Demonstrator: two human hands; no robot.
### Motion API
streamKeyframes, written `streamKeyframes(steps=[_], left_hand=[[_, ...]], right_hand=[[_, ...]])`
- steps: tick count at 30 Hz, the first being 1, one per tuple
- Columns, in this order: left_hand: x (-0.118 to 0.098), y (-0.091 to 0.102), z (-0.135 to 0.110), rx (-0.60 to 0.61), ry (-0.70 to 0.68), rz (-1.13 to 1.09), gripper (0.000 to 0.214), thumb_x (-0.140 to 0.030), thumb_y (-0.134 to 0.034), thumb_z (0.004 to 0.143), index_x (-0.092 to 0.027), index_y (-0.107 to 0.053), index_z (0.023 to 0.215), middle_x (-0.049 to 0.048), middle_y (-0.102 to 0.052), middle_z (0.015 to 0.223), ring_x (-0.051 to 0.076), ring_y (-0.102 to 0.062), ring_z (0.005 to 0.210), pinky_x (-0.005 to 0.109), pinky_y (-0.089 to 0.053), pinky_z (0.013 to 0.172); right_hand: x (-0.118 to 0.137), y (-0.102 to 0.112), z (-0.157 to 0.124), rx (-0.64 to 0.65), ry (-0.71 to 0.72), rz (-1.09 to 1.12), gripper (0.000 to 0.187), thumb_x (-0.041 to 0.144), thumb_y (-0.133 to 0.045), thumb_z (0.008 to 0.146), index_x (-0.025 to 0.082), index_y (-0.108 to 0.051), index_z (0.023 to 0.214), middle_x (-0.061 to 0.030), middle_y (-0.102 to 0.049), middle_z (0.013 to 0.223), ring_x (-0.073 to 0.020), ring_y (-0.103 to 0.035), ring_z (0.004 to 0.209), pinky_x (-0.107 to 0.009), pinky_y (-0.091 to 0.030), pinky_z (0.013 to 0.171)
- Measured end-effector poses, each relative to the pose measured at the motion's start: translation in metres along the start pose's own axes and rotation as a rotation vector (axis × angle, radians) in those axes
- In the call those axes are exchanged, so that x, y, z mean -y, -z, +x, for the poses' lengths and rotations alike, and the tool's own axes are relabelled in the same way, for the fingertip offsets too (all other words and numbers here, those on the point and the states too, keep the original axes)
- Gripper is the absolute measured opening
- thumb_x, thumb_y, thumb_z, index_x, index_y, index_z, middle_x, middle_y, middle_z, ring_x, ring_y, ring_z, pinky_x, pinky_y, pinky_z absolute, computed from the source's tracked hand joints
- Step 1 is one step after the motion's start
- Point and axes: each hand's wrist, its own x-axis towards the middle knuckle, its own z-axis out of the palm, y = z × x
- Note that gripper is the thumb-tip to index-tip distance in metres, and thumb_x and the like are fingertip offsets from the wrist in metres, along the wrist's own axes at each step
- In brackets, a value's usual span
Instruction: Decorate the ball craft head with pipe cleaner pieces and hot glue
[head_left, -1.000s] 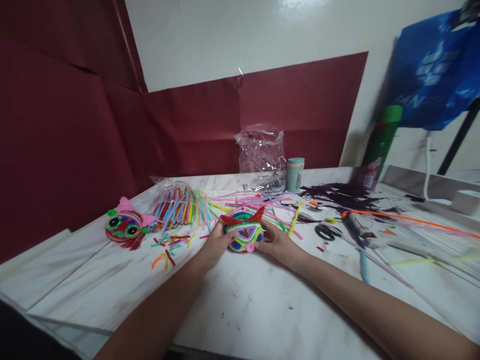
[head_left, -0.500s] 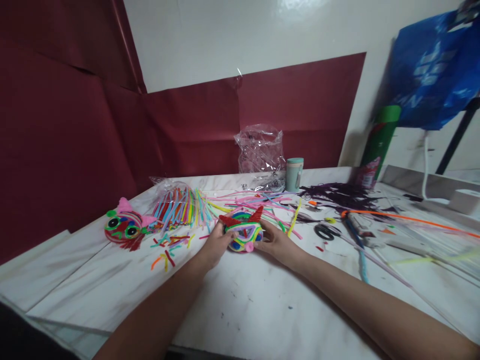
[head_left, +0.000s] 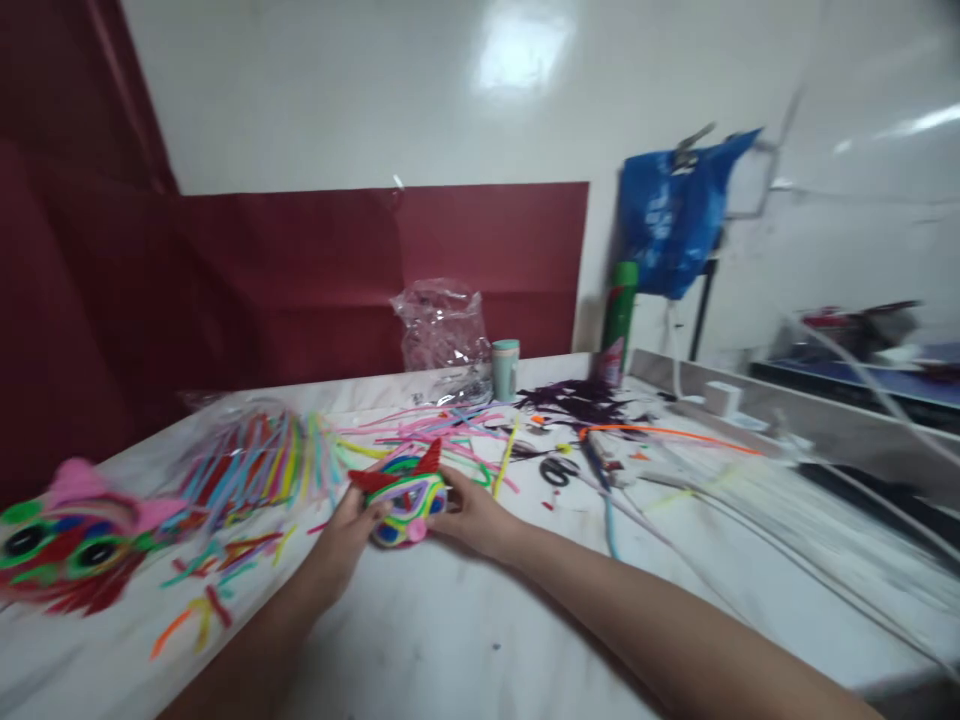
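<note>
A multicoloured pipe-cleaner animal head (head_left: 409, 497) with two red pointed ears, blue patches and a pink nose is held between my hands, low over the marble-patterned table (head_left: 450, 620). My left hand (head_left: 351, 525) grips its left side, the thumb lying over its front. On the other side my right hand (head_left: 472, 512) has its fingers closed round the edge. At the far left lies a second pipe-cleaner head (head_left: 75, 545) with pink ears, green-ringed eyes and red fringe, touched by neither hand. Cut pipe-cleaner pieces (head_left: 217, 575) are scattered between the two heads.
Bundled pipe cleaners (head_left: 255, 455) in clear plastic lie at the left back. Behind my hands are loose pink strands (head_left: 420, 425). A clear bag (head_left: 442, 335), a mint-green cup (head_left: 505, 370) and purple strips (head_left: 577, 402) are farther back. Black scissors (head_left: 559, 471) and a glue gun (head_left: 600, 460) lie right.
The camera view has turned right, so everything sits farther left and more of the room shows at right. Both hands still hold the red-eared head.
</note>
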Motion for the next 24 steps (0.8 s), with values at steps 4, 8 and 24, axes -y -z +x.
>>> streamKeyframes(steps=[4, 8, 24], left_hand=[[-0.007, -0.003, 0.001, -0.067, 0.094, 0.102, 0.065, -0.028, -0.076, 0.059, -0.022, -0.054, 0.120, 0.0061, -0.061, 0.122, 0.029, -0.050, 0.120, 0.036, -0.045, 0.096], [-0.009, -0.005, 0.000, -0.129, 0.120, 0.121, 0.050, -0.031, -0.073, 0.059, -0.023, -0.059, 0.106, 0.0054, -0.064, 0.113, 0.028, -0.055, 0.110, 0.030, -0.051, 0.079], [-0.012, -0.010, 0.000, -0.087, 0.042, 0.239, 0.038, -0.030, -0.065, 0.061, -0.025, -0.066, 0.099, 0.0059, -0.067, 0.080, 0.029, -0.061, 0.091, 0.036, -0.053, 0.077]], right_hand=[[0.000, 0.003, 0.003, -0.013, -0.009, -0.036, 0.077, 0.044, -0.083, 0.054, 0.023, -0.053, 0.122, -0.0050, -0.066, 0.116, -0.0258, -0.063, 0.105, -0.041, -0.049, 0.092], [0.000, 0.004, 0.002, -0.010, 0.011, -0.061, 0.078, 0.046, -0.082, 0.056, 0.025, -0.051, 0.124, -0.0035, -0.065, 0.117, -0.0240, -0.062, 0.105, -0.040, -0.048, 0.093], [-0.005, 0.005, 0.003, -0.058, 0.024, -0.168, 0.082, 0.042, -0.084, 0.055, 0.028, -0.050, 0.129, -0.0020, -0.065, 0.116, -0.0244, -0.062, 0.104, -0.041, -0.047, 0.094]])
